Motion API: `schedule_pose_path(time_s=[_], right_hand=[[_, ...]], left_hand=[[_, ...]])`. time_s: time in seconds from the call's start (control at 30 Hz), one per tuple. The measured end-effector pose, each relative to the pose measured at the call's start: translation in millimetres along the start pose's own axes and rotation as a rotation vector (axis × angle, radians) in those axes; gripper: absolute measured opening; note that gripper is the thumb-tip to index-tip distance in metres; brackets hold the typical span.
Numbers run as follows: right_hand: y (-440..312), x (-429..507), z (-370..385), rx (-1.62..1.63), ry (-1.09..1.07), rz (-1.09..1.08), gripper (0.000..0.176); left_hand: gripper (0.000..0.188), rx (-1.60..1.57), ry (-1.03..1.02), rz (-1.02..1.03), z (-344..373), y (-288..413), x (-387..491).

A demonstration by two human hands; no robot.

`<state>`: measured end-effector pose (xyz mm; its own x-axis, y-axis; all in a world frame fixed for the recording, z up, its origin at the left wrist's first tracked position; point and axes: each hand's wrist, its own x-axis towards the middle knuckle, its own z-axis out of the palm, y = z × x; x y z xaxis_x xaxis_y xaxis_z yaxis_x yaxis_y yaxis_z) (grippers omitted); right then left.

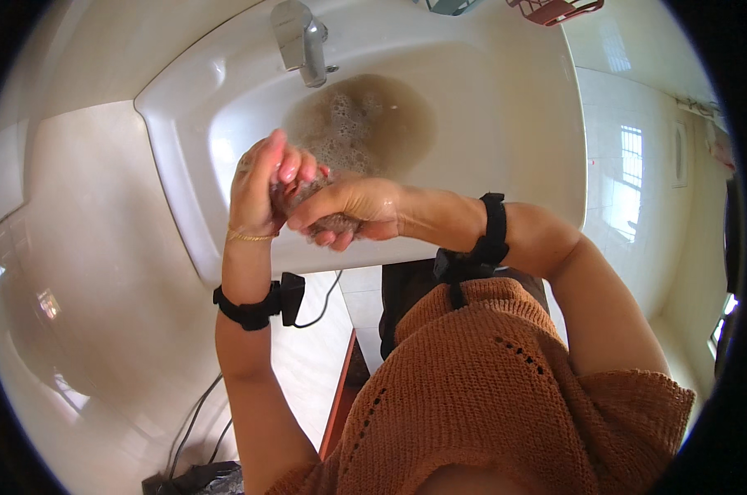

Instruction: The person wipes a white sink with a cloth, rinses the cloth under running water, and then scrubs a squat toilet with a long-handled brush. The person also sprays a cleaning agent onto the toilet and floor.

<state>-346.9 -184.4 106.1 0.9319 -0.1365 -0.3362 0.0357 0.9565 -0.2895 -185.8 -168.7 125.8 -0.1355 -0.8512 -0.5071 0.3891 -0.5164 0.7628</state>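
Note:
Over the front part of a white washbasin [522,124], my two hands meet around a wet, greyish-brown wad of soft material [337,225]. What exactly the wad is, I cannot tell. My right hand [364,201] squeezes it, with the thumb across the top and fingertips showing underneath. From the other side my left hand [256,179] presses on it, its fingers curled over and wet. Much of the wad is hidden by the fingers. Behind the hands, murky brown water [404,117] with foam [347,120] stands in the bowl.
A chrome mixer tap [302,46] rises at the basin's back. Two plastic baskets or racks, one green [451,5] and one red [553,9], show at the top. Black straps [496,229] circle both forearms; a cable [327,303] hangs from the left one. A tiled wall [89,204] borders the left.

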Motion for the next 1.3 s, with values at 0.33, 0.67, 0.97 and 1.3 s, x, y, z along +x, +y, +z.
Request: schedule_pose_path(time_s=[0.33, 0.67, 0.97, 1.3], right_hand=[[33.1, 72.9, -70.9, -0.424, 0.639, -0.165, 0.023], [11.1, 102.7, -149.1, -1.952, 0.638, 0.067, 0.039], [22.8, 83.6, -204.6, -2.766, 0.667, 0.023, 0.033], [-31.1, 119.8, -224.3, -2.386, 0.673, -0.027, 0.032]], left_hand=[[0.037, 0.51, 0.292, 0.012, -31.1, -67.3, 78.8], [0.036, 0.422, 0.901, 0.219, -86.5, -99.0, 83.3], [0.032, 0.095, 0.823, 0.272, -102.2, -103.5, 20.9], [0.036, 0.235, 0.827, 0.258, -82.5, -94.0, 11.0]])
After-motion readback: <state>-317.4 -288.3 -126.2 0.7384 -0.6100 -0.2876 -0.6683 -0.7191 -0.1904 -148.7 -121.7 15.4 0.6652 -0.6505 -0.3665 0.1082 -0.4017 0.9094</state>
